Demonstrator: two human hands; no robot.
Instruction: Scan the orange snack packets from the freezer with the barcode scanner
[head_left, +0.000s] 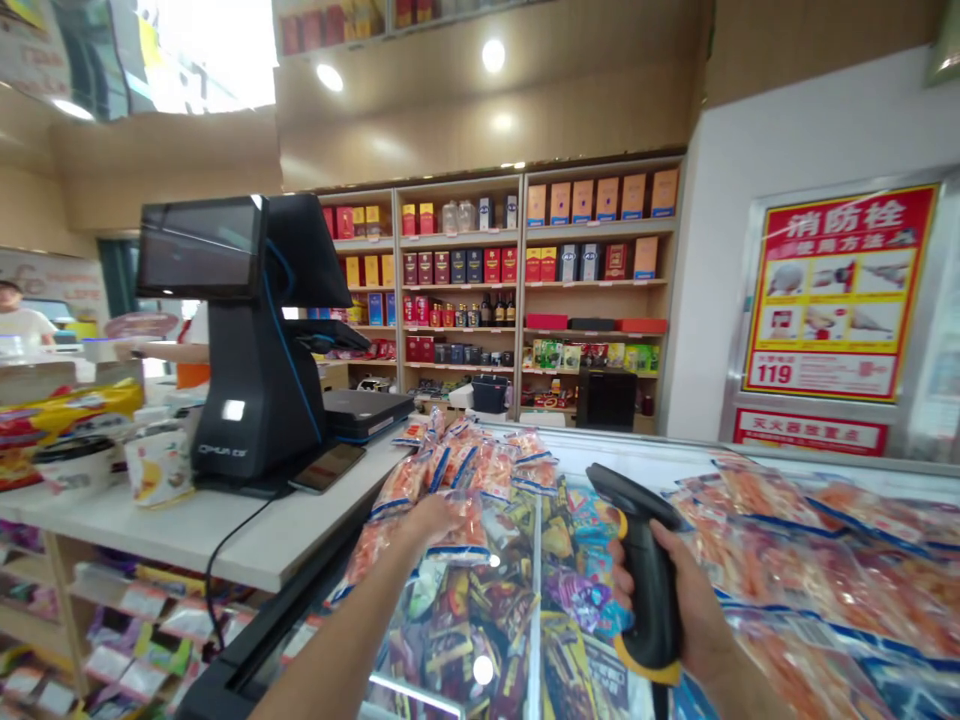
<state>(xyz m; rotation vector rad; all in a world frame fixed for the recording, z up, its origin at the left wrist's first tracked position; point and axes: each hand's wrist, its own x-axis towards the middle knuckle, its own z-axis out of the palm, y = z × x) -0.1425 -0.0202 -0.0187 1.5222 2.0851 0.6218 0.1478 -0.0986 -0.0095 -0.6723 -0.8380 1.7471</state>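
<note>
My right hand (679, 590) is wrapped round the grip of a black and yellow barcode scanner (651, 580), held upright over the glass freezer top (537, 560). My left hand (435, 518) reaches forward to a pile of clear and blue plastic packets with orange-red food inside. Its fingers are closed on the near packet (463, 535), partly hidden by the hand. More packets of the same kind (491, 468) lie behind it on the glass. To the right of the scanner spreads a larger heap of these packets (817, 560).
On the left, a counter (247, 545) bears a checkout terminal (259, 400), a phone (328, 468) and a paper cup (75, 465). A cable (214, 560) hangs over its edge. Colourful wrapped items show beneath the freezer glass. Stocked shelves (461, 285) stand behind; people are at far left.
</note>
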